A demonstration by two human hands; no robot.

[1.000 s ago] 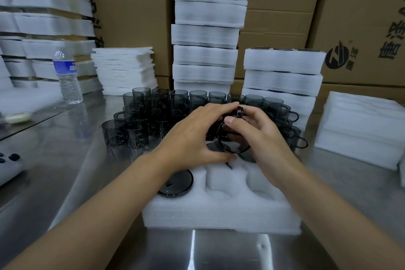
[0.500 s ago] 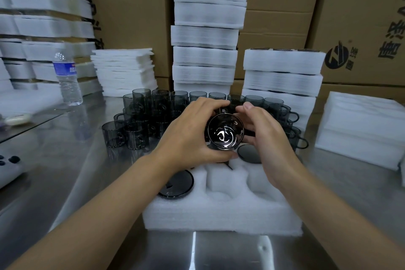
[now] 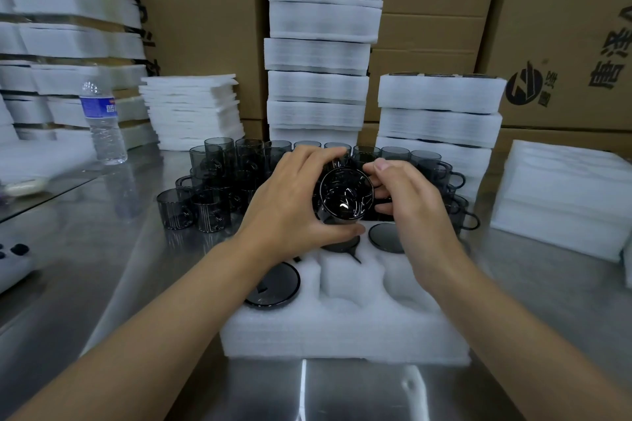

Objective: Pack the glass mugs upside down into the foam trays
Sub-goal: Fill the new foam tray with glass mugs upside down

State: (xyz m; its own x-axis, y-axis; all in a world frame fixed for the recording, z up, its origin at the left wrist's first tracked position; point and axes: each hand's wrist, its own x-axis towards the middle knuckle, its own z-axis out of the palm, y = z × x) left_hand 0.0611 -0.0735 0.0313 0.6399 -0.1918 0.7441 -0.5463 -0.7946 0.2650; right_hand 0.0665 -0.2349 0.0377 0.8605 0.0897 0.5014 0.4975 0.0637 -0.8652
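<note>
Dozens of smoky glass mugs (image 3: 212, 181) crowd the shiny steel table (image 3: 102, 249) in front of stacked foam trays (image 3: 321, 51) and cardboard boxes (image 3: 205, 27), while my left hand (image 3: 290, 212) and right hand (image 3: 410, 212) both curl round one mug (image 3: 345, 196), base toward me, over the foam tray (image 3: 342, 335), its handle hidden behind my fingers.

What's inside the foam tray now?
Three upturned mugs: one near-left, two at back. Two near pockets look empty. The left hand covers the back-left pocket.
</note>
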